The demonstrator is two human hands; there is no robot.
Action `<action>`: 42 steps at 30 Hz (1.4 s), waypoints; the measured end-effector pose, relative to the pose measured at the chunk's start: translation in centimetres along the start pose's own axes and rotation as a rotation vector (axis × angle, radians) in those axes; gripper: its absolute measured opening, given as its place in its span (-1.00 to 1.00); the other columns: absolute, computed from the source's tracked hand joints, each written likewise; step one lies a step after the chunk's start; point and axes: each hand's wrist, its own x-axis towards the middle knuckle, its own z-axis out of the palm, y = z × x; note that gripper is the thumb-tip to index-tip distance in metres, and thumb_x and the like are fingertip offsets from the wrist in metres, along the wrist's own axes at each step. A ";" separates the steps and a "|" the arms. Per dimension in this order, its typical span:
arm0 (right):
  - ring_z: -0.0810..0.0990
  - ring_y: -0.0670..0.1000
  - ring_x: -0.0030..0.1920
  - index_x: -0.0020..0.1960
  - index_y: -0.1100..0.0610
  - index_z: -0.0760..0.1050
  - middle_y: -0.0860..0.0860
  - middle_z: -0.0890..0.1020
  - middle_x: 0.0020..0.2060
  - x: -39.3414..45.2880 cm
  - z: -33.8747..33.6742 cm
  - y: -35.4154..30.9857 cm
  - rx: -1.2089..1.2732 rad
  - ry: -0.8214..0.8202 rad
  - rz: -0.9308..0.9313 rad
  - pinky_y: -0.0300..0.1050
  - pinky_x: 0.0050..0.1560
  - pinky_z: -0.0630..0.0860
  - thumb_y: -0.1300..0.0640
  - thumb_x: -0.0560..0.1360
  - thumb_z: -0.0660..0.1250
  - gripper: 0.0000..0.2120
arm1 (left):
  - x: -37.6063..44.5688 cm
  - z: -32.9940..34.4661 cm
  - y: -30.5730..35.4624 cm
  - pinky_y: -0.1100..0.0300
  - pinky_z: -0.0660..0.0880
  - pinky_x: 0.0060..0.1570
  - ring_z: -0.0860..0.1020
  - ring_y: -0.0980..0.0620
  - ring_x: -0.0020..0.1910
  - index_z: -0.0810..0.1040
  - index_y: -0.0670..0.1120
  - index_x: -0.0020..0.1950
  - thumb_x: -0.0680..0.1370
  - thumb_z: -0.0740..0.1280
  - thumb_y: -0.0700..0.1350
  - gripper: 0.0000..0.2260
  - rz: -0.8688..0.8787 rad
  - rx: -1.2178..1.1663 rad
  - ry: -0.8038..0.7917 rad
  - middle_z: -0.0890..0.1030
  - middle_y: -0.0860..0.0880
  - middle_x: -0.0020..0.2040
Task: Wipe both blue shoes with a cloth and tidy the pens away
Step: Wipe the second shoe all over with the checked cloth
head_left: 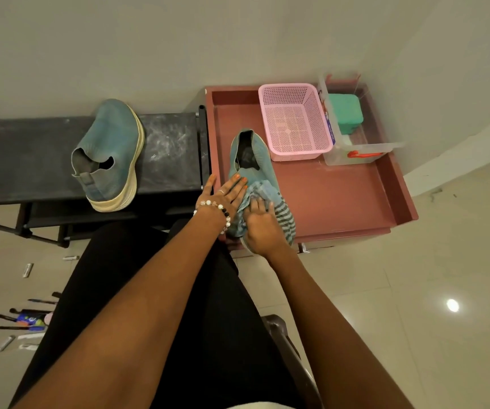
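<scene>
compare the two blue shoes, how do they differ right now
The shoe on the black rack lies tipped on its side, sole showing, untouched. The shoe on the red tray sits upright, its toe under the striped cloth, with the left hand resting on it and the right hand pressing the cloth. Both are blue knit slip-ons.

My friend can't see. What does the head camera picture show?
The right hand rubs a striped cloth over a blue shoe on a red tray, steadied by the left hand. Another blue shoe lies on a black rack.
</scene>
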 end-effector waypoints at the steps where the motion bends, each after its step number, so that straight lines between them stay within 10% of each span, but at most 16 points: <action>1: 0.08 0.23 0.48 0.46 0.31 0.18 0.28 0.18 0.46 -0.2 0.2 0.0 0.039 0.006 -0.001 0.12 0.47 -0.11 0.17 0.50 0.19 -0.43 | -0.1 0.0 0.0 -0.27 -0.24 0.43 -0.39 -0.02 0.50 -0.33 -0.09 0.54 0.66 0.00 -0.14 -0.41 -0.005 0.009 -0.005 -0.40 -0.02 0.52; 10: 0.48 0.26 0.28 0.25 0.30 0.50 0.25 0.53 0.24 -8.6 0.4 1.6 0.247 0.007 -0.187 0.19 0.35 0.30 0.17 0.28 -0.11 -0.33 | -0.1 0.6 0.4 -0.26 -0.25 0.42 -0.37 -0.01 0.50 -0.36 -0.08 0.54 0.63 0.10 -0.17 -0.31 -0.043 -0.006 0.040 -0.38 -0.01 0.53; 17: 0.12 0.26 0.48 0.44 0.33 0.22 0.31 0.21 0.44 0.2 0.5 1.1 0.017 -0.065 -0.030 0.11 0.50 -0.07 -0.01 0.47 -0.04 -0.36 | -0.1 0.1 0.4 -0.27 -0.22 0.44 -0.39 -0.02 0.50 -0.35 -0.10 0.53 0.67 -0.02 -0.13 -0.43 -0.041 0.001 0.001 -0.41 -0.02 0.52; 25: 0.46 0.13 0.30 0.27 0.26 0.51 0.19 0.52 0.26 -8.8 -0.4 2.1 0.480 0.033 -0.075 -0.15 0.38 0.25 0.38 0.30 0.09 -0.43 | -0.4 0.0 0.7 -0.28 -0.26 0.42 -0.39 0.00 0.50 -0.36 -0.08 0.53 0.63 0.13 -0.14 -0.30 -0.063 -0.023 0.018 -0.41 -0.01 0.52; 28: 0.54 -0.07 0.07 0.05 0.18 0.65 0.04 0.64 0.06 -9.3 -3.5 4.0 0.693 0.036 0.118 -0.43 0.06 0.45 0.51 0.32 0.10 -0.50 | -0.5 -0.3 0.8 -0.28 -0.27 0.41 -0.34 0.01 0.51 -0.30 -0.06 0.55 0.65 0.06 -0.19 -0.38 -0.064 -0.095 0.033 -0.36 0.01 0.54; 34: 0.64 0.13 -0.09 -0.14 0.12 0.59 0.05 0.65 -0.20 -5.8 -9.0 6.3 1.374 0.646 0.766 -0.08 -0.17 0.60 0.42 0.43 0.07 -0.64 | -2.3 -2.1 3.0 -0.23 -0.20 0.44 -0.11 -0.13 0.56 0.11 -0.14 0.55 0.64 0.06 -0.24 -0.54 -0.005 -0.212 0.243 0.01 -0.09 0.58; 37: 0.60 0.01 -0.11 0.03 0.16 0.56 0.00 0.61 -0.16 -4.7 -10.1 5.3 1.189 0.866 0.661 -0.05 -0.08 0.59 0.42 0.36 0.07 -0.59 | -2.4 -2.3 3.6 -0.11 -0.18 0.48 -0.08 -0.11 0.56 0.02 -0.18 0.57 0.61 0.10 -0.24 -0.47 0.087 -0.260 0.283 -0.02 -0.11 0.59; 40: 0.51 0.09 0.19 0.30 0.19 0.45 0.13 0.55 0.19 -3.7 -7.0 4.1 0.694 0.509 0.294 -0.13 0.21 0.43 0.45 0.42 0.08 -0.50 | -2.0 -1.1 3.6 -0.14 -0.23 0.47 -0.22 -0.05 0.55 -0.11 -0.18 0.57 0.67 0.03 0.00 -0.44 0.023 -0.305 0.137 -0.20 -0.12 0.58; 42: 0.26 0.24 0.43 0.38 0.24 0.39 0.23 0.36 0.40 -3.0 -3.1 3.9 0.346 0.220 0.082 0.15 0.41 0.25 0.29 0.40 0.05 -0.45 | -1.8 -0.3 3.6 -0.20 -0.32 0.43 -0.34 0.03 0.52 -0.17 -0.13 0.57 0.64 -0.05 0.19 -0.36 -0.029 -0.310 0.047 -0.33 -0.07 0.55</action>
